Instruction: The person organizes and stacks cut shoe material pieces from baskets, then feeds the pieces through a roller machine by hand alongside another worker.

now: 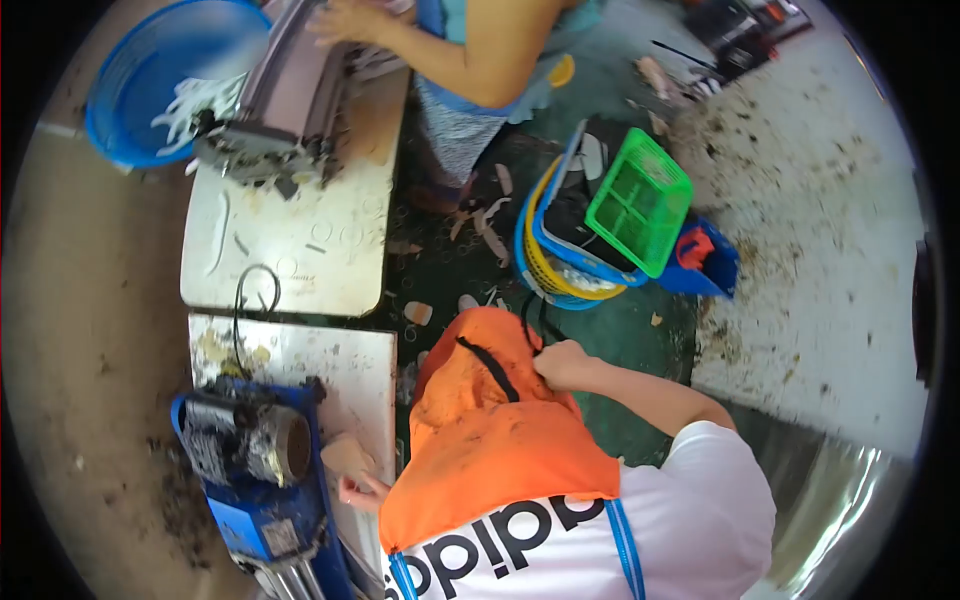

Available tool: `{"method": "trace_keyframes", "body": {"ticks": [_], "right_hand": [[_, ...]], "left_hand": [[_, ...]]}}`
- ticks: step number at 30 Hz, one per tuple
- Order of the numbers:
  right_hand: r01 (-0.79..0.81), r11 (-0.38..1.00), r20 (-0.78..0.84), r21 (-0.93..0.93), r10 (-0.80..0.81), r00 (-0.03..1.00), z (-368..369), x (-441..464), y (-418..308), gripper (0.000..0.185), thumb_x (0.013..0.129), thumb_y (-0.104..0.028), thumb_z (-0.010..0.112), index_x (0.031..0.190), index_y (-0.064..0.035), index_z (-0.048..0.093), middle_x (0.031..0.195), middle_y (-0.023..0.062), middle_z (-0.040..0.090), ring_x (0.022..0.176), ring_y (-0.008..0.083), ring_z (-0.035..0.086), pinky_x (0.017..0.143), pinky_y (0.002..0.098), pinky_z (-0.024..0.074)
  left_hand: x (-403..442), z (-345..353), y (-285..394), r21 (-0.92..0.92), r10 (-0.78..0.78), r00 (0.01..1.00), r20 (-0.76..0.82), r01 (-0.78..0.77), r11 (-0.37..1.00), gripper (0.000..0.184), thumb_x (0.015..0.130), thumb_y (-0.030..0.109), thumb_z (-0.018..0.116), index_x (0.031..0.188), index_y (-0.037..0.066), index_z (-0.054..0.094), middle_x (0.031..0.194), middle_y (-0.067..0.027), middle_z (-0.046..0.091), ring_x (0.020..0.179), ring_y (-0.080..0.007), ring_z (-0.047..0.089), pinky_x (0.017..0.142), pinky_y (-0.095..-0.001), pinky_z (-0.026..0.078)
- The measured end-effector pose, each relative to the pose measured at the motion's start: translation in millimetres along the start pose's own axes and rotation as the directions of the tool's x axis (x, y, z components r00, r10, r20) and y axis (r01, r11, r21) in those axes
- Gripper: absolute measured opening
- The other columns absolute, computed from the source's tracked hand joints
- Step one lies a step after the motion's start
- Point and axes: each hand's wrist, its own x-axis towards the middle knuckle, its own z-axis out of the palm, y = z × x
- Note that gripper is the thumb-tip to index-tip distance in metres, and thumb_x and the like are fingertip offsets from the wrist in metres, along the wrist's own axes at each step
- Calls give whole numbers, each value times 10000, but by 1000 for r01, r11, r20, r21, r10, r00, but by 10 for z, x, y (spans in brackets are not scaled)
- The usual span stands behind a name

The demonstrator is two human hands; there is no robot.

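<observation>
Two bare hands flank an orange apron, worn over a white T-shirt and hung from blue straps. The apron slopes away down the wearer's front, creased and smudged, with a black strip across its far part. At its right edge the right hand is curled, beside a black cord; the fingertips are hidden, so I cannot tell whether it grips cloth, cord or neither. Past the left edge, the left hand has fingers loosely extended, just beside a flat beige piece; contact is unclear.

The apron looks light, soft and limp, unlikely to break; its loose side edge should give a surer hold than the broad middle. The beige piece seems thin and light, best pinched by its rim.

To the left, a blue machine with a dark, grimy top looks heavy and rigid, by a white table. Farther ahead on the right, a green basket tilts over a blue-and-yellow stack. Farthest, a co-worker's hand rests at another machine, near a blue basin holding white strips.
</observation>
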Motion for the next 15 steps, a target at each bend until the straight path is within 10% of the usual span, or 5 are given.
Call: {"method": "trace_keyframes", "body": {"ticks": [4, 6, 8, 12, 15], "right_hand": [[-194, 946, -247, 261, 260, 933, 57, -89, -475, 190, 754, -188, 569, 688, -65, 697, 722, 156, 670, 708, 305, 673, 629, 417, 527], [-278, 906, -294, 318, 373, 880, 274, -193, -624, 221, 771, -202, 562, 672, -49, 685, 704, 165, 664, 688, 320, 668, 621, 427, 522], [-355, 861, -312, 363, 472, 825, 704, -332, -742, 274, 808, -233, 563, 669, -21, 669, 701, 177, 659, 679, 338, 661, 616, 447, 514], [-448, 773, -319, 449, 607, 728, 1131, -629, -1051, 184, 742, -181, 572, 671, -49, 679, 691, 175, 660, 677, 325, 667, 621, 416, 527], [-466, 719, -359, 517, 675, 644, 1480, -577, -1339, 137, 704, -138, 575, 690, -43, 673, 658, 149, 653, 628, 300, 664, 573, 406, 525]], "left_hand": [[221, 365, 745, -471, 148, 696, 703, 299, 830, 307, 851, 121, 591, 1129, -6, 560, 1032, -141, 615, 981, -266, 581, 875, -353, 443], [308, 572, 1245, -517, 482, 418, 770, -33, 855, 339, 829, 103, 591, 1151, 2, 560, 1105, -172, 603, 1048, -300, 568, 913, -380, 433], [179, 649, 1869, -702, 760, 50, 648, -350, 621, 429, 806, 107, 607, 1215, 9, 526, 1194, -184, 568, 1137, -344, 520, 961, -412, 408], [-738, 988, 2364, -935, 735, -625, 263, -353, 35, 627, 745, 174, 664, 1313, 51, 430, 1351, -149, 451, 1279, -353, 388, 1011, -464, 363], [-1232, 1210, 1988, -938, 442, -828, 345, -319, 136, 572, 688, 195, 704, 1207, 58, 503, 1270, -145, 504, 1287, -377, 370, 1062, -454, 322]]}}
